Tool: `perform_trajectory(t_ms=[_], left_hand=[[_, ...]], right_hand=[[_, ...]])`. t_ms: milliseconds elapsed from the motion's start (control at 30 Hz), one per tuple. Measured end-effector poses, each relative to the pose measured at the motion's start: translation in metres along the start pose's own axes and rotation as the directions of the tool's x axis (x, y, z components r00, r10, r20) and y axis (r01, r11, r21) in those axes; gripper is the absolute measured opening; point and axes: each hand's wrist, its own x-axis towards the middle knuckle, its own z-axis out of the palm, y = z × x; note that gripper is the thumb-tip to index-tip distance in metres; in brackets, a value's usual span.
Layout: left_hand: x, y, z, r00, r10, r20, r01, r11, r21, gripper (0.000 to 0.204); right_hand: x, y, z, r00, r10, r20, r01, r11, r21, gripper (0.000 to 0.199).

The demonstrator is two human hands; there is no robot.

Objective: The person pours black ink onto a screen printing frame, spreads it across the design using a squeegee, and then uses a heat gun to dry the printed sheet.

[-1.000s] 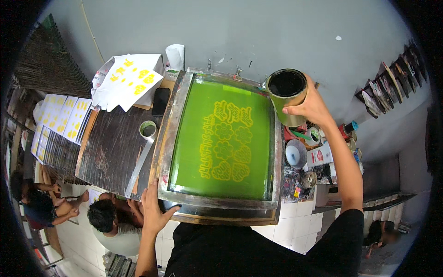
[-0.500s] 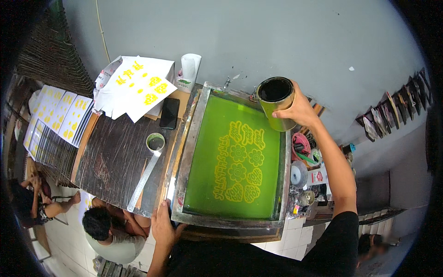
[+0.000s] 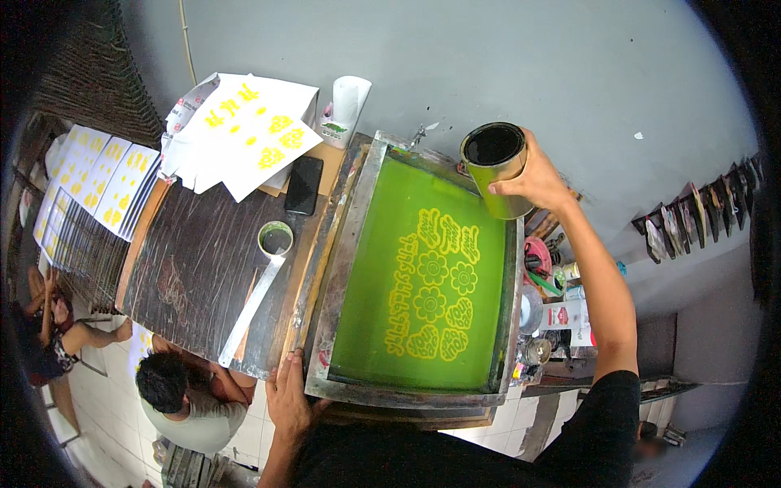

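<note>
My right hand (image 3: pixel 537 180) is closed round a tin can (image 3: pixel 503 185) with a gold-coloured side and black inside. The thumb lies across the can's front, and the can is above the far right corner of a screen-printing frame (image 3: pixel 332 325). Green mesh (image 3: pixel 382 244) fills this frame, showing yellowish outlines of flowers, rounded shapes and lettering. My left hand (image 3: pixel 289 398) rests by the near left corner of the frame, fingers stretched against the table edge and holding nothing I can see. Its thumb is partly hidden.
On the dark table (image 3: pixel 195 252) lie a small cup (image 3: pixel 277 238), a metal strip (image 3: pixel 250 313), a phone (image 3: pixel 303 185) and yellow-printed sheets (image 3: pixel 244 134). More prints (image 3: pixel 93 175) sit on a rack. A person (image 3: pixel 187 407) is low at the left. Supplies (image 3: pixel 541 313) crowd the right side.
The view has turned slightly, shifting the whole scene. My right hand still holds the can, now a little farther toward the wall. My left hand stays at the table edge.
</note>
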Motion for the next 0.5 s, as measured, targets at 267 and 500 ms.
perform_trajectory(t_ms=[267, 500], left_hand=[[0.003, 0.003, -0.006, 1.000, 0.016, -0.009, -0.016, 0.999, -0.028, 0.109], [0.003, 0.004, -0.006, 1.000, 0.020, -0.001, -0.020, 1.000, 0.004, 0.112]], right_hand=[[0.011, 0.001, 0.001, 1.000, -0.029, 0.007, 0.029, 0.999, -0.042, 0.108], [0.016, -0.008, 0.002, 0.999, -0.033, 0.004, 0.033, 0.997, -0.076, 0.107]])
